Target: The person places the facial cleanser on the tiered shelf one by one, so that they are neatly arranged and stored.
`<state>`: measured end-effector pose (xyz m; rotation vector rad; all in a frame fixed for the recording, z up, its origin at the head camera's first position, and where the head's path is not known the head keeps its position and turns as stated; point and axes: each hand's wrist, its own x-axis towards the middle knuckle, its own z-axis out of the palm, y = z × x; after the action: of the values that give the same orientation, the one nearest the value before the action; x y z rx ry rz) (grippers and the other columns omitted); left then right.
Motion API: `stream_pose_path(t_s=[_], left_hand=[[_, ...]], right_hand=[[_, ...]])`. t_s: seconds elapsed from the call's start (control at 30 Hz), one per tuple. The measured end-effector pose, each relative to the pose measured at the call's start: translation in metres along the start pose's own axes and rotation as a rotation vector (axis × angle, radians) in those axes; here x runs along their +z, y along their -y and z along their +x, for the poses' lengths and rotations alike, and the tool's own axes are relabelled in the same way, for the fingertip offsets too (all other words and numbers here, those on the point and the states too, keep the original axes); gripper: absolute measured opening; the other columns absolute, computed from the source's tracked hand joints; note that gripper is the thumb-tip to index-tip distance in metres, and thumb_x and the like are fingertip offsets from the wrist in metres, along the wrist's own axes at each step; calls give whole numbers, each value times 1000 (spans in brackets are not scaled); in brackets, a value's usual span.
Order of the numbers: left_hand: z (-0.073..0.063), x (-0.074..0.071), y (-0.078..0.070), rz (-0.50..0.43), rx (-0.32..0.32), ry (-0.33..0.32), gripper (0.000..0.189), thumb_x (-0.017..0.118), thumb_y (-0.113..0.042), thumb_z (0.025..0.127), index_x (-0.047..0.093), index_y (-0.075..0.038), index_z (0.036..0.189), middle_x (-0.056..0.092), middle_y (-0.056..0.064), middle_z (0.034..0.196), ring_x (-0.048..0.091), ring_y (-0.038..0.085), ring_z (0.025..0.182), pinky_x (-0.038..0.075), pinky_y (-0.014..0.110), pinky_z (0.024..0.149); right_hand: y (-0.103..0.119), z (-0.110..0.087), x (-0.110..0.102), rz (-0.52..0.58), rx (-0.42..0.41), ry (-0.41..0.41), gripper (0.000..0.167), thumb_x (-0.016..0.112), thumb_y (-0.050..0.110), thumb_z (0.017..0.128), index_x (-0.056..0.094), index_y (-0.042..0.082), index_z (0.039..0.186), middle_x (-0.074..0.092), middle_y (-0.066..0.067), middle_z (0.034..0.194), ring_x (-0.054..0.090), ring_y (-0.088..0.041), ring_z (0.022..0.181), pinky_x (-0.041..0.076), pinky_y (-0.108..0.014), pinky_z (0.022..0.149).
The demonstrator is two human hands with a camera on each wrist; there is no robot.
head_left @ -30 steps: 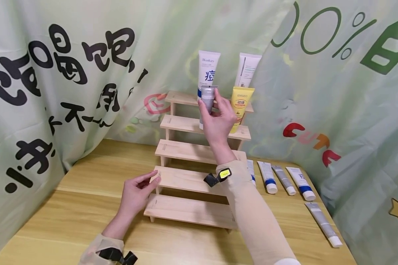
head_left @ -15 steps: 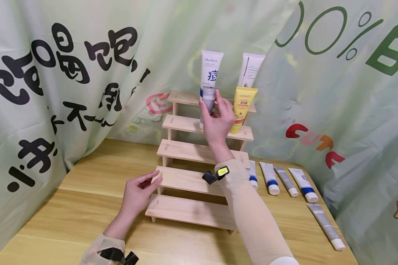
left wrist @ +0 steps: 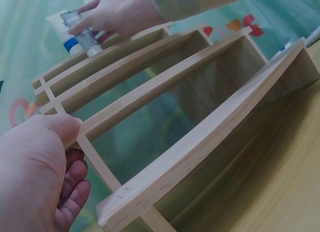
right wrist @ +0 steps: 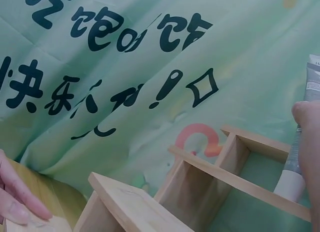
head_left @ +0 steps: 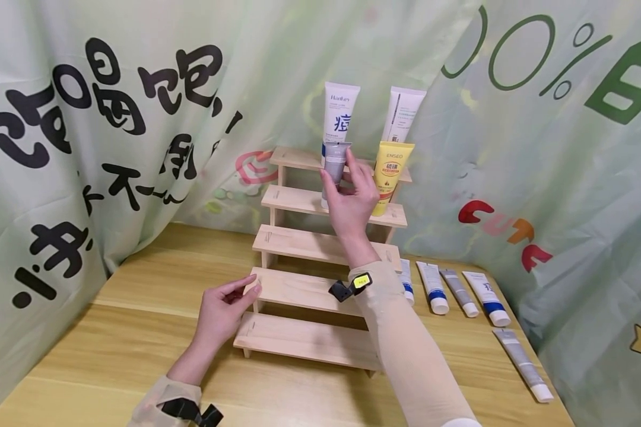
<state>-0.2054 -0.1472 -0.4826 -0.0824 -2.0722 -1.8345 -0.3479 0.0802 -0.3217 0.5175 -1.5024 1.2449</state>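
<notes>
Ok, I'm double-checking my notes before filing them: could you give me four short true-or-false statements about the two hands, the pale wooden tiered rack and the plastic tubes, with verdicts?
1. The right hand holds a small grey plastic tube with a white cap. True.
2. The bright yellow plastic tube stands on the pale wooden tiered rack, second shelf from the top. True.
3. The left hand holds the bright yellow plastic tube. False: it grips the rack's left end.
4. The white-capped plastic tubes on the wooden table stand upright. False: they lie flat.
</notes>
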Motion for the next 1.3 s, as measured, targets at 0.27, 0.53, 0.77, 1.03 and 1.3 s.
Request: stream_pose_path(t_s=[0.27,0.53,0.77,1.03,1.3], left_hand=[[1,0,-1,1,-4,3,27,90,-20,88,84,-9,112,78,12,101,52,11,67,42,19,57],[-1,1,0,-1,-6,1,28,91,-20,88,84,-9,113,77,12,95,52,10,66,43,19,56],[0,0,0,4,-3,-3,28,90,-18,88,84,-8,113,78,12,100,48,10,64,39,19,55],[0,1,-1,16,-2,-1,27,91,-19,88,84,-9,113,75,12,91,50,11,65,41,19,54],[-1,1,-1,39,-1,-2,29,90,-17,88,83,-7,115,78,12,112,49,10,66,41,19,55]], right_hand=[[2,-1,3,6,28,2,59,91,10,86,68,1,139,67,-19,110,75,-28,86,63,-40,68],[2,-1,3,-9,20,-8,59,92,9,85,68,1,139,67,-17,110,76,-28,87,63,-37,70],[7,0,-4,-10,57,21,59,93,12,85,70,1,137,68,-17,115,76,-30,90,63,-42,75],[19,1,-25,0,53,36,50,93,12,85,73,-1,129,70,-14,119,75,-30,96,62,-40,81],[36,-1,-55,54,20,66,48,91,4,84,72,-1,128,71,-10,119,74,-28,96,62,-41,82]])
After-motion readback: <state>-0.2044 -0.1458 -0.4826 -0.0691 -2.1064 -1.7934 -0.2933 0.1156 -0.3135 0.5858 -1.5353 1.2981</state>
